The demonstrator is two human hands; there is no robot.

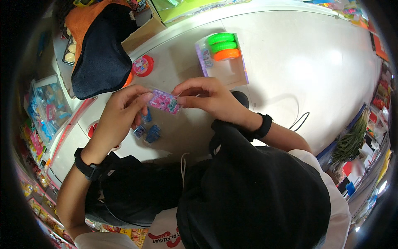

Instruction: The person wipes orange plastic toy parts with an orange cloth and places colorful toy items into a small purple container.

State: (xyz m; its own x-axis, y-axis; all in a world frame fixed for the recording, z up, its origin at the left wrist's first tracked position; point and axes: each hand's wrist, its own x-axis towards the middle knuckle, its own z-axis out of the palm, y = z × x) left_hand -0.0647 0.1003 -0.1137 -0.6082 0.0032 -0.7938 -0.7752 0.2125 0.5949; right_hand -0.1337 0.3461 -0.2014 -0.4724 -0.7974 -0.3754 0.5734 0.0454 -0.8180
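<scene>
Between my two hands is a small pink and purple plastic packet (pixel 164 101) with a printed cartoon picture. My left hand (pixel 122 109) pinches its left end between thumb and fingers. At its right end, the thumb and forefinger of my right hand (pixel 211 98) grip the edge. Beneath the packet, small blue packets (pixel 153 133) lie on the pale tiled floor (pixel 279 62), partly behind my left fingers. Beyond my right hand stands an open purple-edged box (pixel 224 74), holding two green round cases (pixel 221 38) and an orange one (pixel 227 54).
A red round case (pixel 143 66) lies beside an orange and black cloth (pixel 102 62), which drapes over a cardboard box (pixel 146 32). Clear plastic bags (pixel 51 109) of blue items hang at left. A thin black cord (pixel 301 120) and shelves of goods are at right.
</scene>
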